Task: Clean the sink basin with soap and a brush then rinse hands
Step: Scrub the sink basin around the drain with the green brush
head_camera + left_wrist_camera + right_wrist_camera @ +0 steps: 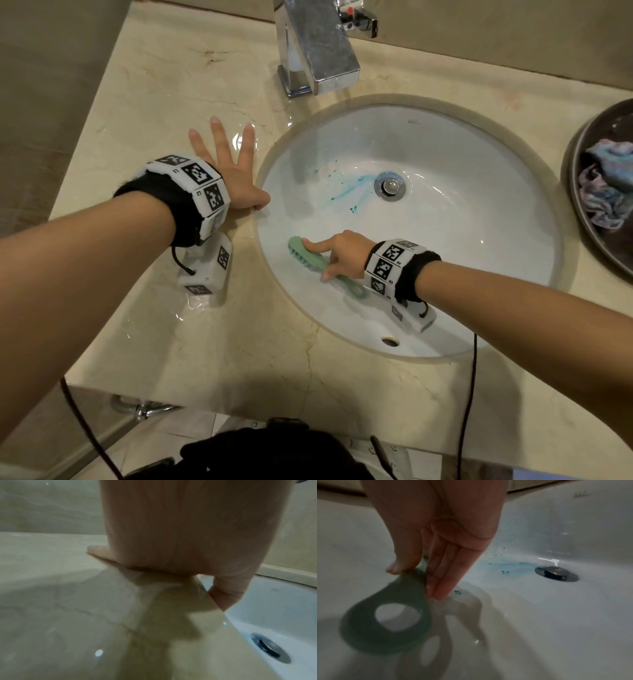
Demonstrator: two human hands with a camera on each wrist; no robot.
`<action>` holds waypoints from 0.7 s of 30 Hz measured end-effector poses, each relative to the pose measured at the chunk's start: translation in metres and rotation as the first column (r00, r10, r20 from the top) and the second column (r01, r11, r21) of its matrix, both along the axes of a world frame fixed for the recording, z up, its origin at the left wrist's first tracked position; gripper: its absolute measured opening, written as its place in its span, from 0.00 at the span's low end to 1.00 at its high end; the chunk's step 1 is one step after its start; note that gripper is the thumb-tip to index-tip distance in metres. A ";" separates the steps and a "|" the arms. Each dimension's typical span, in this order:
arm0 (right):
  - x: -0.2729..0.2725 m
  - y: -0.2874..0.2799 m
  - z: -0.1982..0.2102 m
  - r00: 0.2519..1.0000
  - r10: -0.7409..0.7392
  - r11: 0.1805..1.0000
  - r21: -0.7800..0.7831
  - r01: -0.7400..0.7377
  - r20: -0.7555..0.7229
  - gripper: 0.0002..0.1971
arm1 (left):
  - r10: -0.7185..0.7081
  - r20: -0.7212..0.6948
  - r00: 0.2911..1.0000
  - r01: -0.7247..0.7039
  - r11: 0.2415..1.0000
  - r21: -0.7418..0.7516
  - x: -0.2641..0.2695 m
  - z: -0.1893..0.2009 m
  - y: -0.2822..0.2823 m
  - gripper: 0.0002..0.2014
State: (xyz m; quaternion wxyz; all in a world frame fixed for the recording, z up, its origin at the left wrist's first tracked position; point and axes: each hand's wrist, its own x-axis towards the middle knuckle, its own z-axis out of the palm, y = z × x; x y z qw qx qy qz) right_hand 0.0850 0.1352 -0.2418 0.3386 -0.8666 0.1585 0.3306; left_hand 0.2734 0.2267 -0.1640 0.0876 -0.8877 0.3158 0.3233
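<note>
Right hand [342, 255] gripping pale green silicone brush [310, 260] by its looped handle, forefinger laid along the back, bristles down on the near-left wall of the white oval ceramic sink basin [479, 240]. Left hand [236, 171] flat on the wet beige marble counter [171, 325], fingers spread, thumb on the basin's rim. Blue-green soap streaks [349, 190] just left of the chrome drain plug [390, 185]. Square chrome tap [318, 48] behind.

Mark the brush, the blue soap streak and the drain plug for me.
brush [306, 257], head view, on the back of its green head.
blue soap streak [352, 186], head view, mid-streak.
drain plug [390, 185], head view, on its metal cap.
</note>
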 end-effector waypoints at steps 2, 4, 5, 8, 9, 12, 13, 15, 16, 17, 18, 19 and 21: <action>-0.004 -0.004 0.001 0.998 0.065 0.997 -0.045 -0.066 -0.018 0.38 | 0.001 0.000 1.000 -0.001 1.000 -0.005 0.000 0.000 0.000 0.53; -0.005 -0.009 0.001 0.992 0.118 0.985 -0.124 -0.121 -0.035 0.38 | 0.000 -0.002 1.000 0.000 1.000 -0.005 0.000 0.001 0.000 0.53; -0.004 -0.010 0.002 0.991 0.124 0.979 -0.156 -0.129 -0.039 0.38 | 0.000 -0.004 1.000 0.000 1.000 -0.003 0.000 0.001 0.000 0.53; 0.004 -0.006 0.005 0.995 0.097 0.976 -0.195 -0.100 -0.025 0.38 | 0.000 -0.002 1.000 0.000 1.000 -0.004 0.000 0.001 0.000 0.53; 0.007 -0.003 0.006 0.997 0.074 0.978 -0.193 -0.075 -0.012 0.38 | -0.001 -0.001 1.000 0.001 1.000 -0.004 0.000 0.000 0.000 0.54; 0.010 0.007 0.008 1.000 -0.004 0.993 -0.121 0.006 0.018 0.39 | -0.001 0.001 1.000 0.001 1.000 -0.003 0.001 -0.002 0.000 0.54; 0.009 0.009 0.008 1.000 -0.022 0.996 -0.083 0.023 0.017 0.39 | 0.001 0.001 1.000 -0.001 1.000 -0.004 0.001 -0.002 0.000 0.54; 0.005 0.010 0.009 0.999 -0.030 0.999 -0.037 0.031 0.010 0.39 | 0.000 0.000 1.000 0.000 1.000 -0.006 0.001 -0.001 0.000 0.54; 0.002 0.008 0.008 1.000 -0.012 0.999 -0.041 0.013 0.003 0.39 | -0.001 0.000 1.000 0.001 1.000 -0.006 0.000 -0.001 0.000 0.54; 0.000 0.006 0.008 1.000 0.019 0.998 -0.062 -0.019 -0.010 0.38 | -0.002 -0.002 1.000 0.002 1.000 -0.005 0.000 0.000 0.000 0.54; -0.002 0.003 0.009 0.998 0.053 0.994 -0.093 -0.055 -0.026 0.38 | -0.003 -0.004 1.000 0.003 1.000 -0.004 0.000 0.000 0.000 0.54; -0.003 -0.001 0.010 0.996 0.079 0.988 -0.129 -0.083 -0.040 0.38 | -0.003 -0.007 1.000 0.003 1.000 -0.001 0.000 0.001 0.000 0.54; 0.000 -0.004 0.011 0.995 0.091 0.976 -0.194 -0.098 -0.048 0.38 | -0.003 -0.009 1.000 0.003 1.000 0.003 -0.001 0.002 0.000 0.54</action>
